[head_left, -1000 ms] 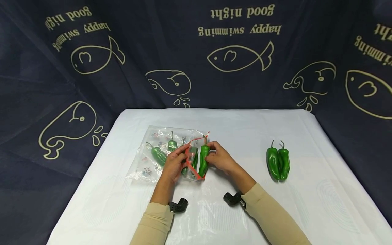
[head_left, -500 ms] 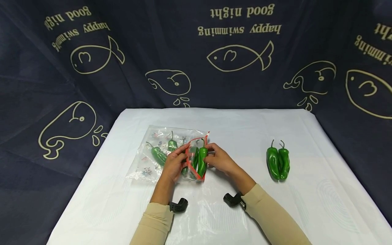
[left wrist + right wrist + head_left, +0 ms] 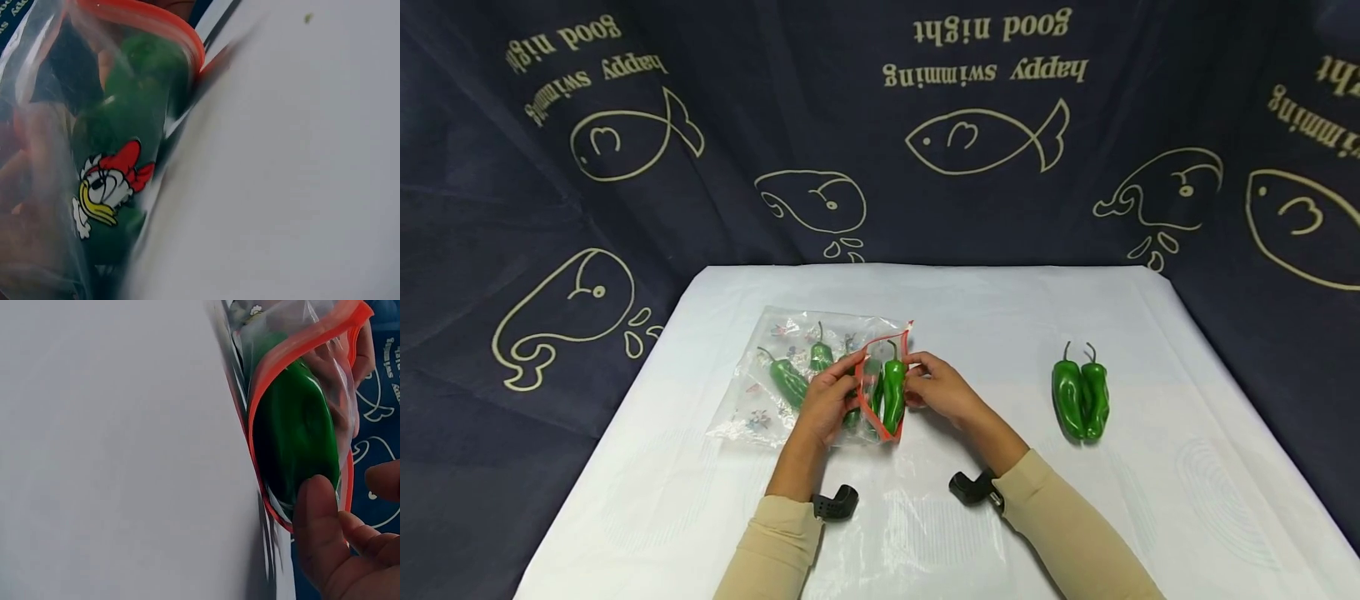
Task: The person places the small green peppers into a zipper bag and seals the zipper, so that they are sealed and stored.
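A clear zip bag (image 3: 737,408) with a red-edged mouth lies on its side in the head view, its mouth toward the right. My left hand (image 3: 827,404) grips the bag near the mouth's left edge. A glossy green pepper (image 3: 893,392) sits at the mouth, stem pointing away from me. My right hand (image 3: 946,390) is at its right side; in the right wrist view the thumb (image 3: 319,512) touches the pepper's end, with the other fingers bent. Other green peppers, such as one pepper (image 3: 788,381) at the left, show through the film.
Two more green peppers (image 3: 1081,400) lie side by side on the white tabletop (image 3: 1000,325), right of my hands. A dark printed cloth (image 3: 880,217) hangs behind and beside the table.
The pepper at the bag's mouth has shifted left, further inside the red rim. My right fingers have slid to its right edge. The left hand keeps its place on the bag.
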Motion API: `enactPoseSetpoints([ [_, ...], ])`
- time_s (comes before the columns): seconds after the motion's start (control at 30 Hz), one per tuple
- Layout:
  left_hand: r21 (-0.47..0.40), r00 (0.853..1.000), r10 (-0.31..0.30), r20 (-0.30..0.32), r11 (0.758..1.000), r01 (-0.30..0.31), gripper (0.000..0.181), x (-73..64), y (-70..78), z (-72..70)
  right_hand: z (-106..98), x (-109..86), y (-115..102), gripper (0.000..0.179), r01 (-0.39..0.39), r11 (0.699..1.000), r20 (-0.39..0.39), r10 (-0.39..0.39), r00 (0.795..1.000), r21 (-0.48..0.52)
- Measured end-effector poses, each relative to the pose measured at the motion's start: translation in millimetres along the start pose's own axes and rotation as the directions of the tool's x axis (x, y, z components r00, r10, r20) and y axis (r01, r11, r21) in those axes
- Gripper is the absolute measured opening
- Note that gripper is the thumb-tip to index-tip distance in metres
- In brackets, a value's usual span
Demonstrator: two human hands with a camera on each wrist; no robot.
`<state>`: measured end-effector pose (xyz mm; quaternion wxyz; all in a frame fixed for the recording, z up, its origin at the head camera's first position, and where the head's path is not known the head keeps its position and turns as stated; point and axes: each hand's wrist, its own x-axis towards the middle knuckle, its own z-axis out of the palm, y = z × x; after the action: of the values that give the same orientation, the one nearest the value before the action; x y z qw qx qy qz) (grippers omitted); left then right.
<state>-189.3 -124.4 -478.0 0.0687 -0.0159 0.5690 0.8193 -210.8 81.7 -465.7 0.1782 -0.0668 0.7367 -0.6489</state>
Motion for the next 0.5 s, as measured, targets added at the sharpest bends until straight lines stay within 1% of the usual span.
enactPoseSetpoints([
  [0.23,0.047,1.000,0.006,0.012,0.999,-0.007,0.051,-1.2,3.2,2.6,3.7,-1.8,-0.5,0.040,-0.019,0.998,0.036,0.017,0.999,0.066],
  [0.37,0.064,0.999,0.011,0.035,0.998,-0.013,0.052,-1.7,6.1,4.8,7.1,-2.0,-2.7,0.043,-0.019,0.994,0.046,0.014,0.999,0.106],
  [0.5,0.071,0.999,0.004,0.041,0.997,-0.007,0.052,-0.8,8.8,7.2,9.6,0.4,-4.7,0.048,-0.032,0.990,0.074,0.022,0.997,0.139],
])
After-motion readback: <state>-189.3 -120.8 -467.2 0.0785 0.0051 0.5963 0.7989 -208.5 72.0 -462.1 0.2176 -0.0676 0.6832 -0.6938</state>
